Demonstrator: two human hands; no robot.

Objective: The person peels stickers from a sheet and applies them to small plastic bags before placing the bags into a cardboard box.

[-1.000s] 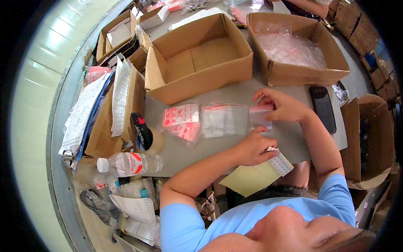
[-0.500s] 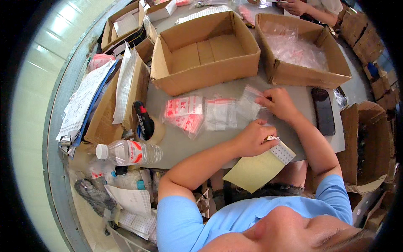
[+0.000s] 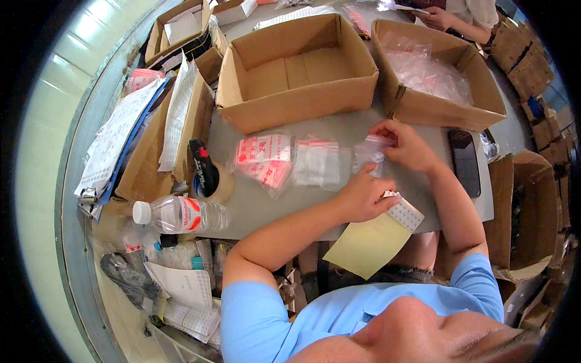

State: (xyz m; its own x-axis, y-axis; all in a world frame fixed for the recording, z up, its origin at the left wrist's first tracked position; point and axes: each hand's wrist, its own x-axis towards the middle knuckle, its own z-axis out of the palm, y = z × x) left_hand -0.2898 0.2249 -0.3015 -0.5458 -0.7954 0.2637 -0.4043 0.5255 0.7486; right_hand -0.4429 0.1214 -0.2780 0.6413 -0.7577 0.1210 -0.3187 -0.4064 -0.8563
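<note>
My left hand [image 3: 365, 198] is closed on a yellow-backed sheet of small printed labels [image 3: 375, 242], which hangs over the table's near edge. Its forefinger reaches forward onto the lower part of a small clear zip bag [image 3: 370, 156]. At the bag's upper end the fingers of my right hand [image 3: 404, 145] are pinched, and the plastic is bunched there. Just left of it lie more clear zip bags [image 3: 318, 163], flat and overlapping. Farther left is a clear pack of red-and-white printed bags [image 3: 263, 160]. Whether a loose label is between my fingers cannot be seen.
Beyond my hands stand an open cardboard box [image 3: 296, 100] and another box [image 3: 448, 112] holding clear bags. A phone [image 3: 463, 160] lies at the right. Tape rolls with a marker [image 3: 206, 169] and a plastic bottle [image 3: 181, 215] are at the left. Another person's hand [image 3: 437, 19] shows at the far side.
My right hand has curled and shifted slightly, folding the bag's upper end over. My left forefinger has stretched forward onto the bag; the label sheet stays in the hand.
</note>
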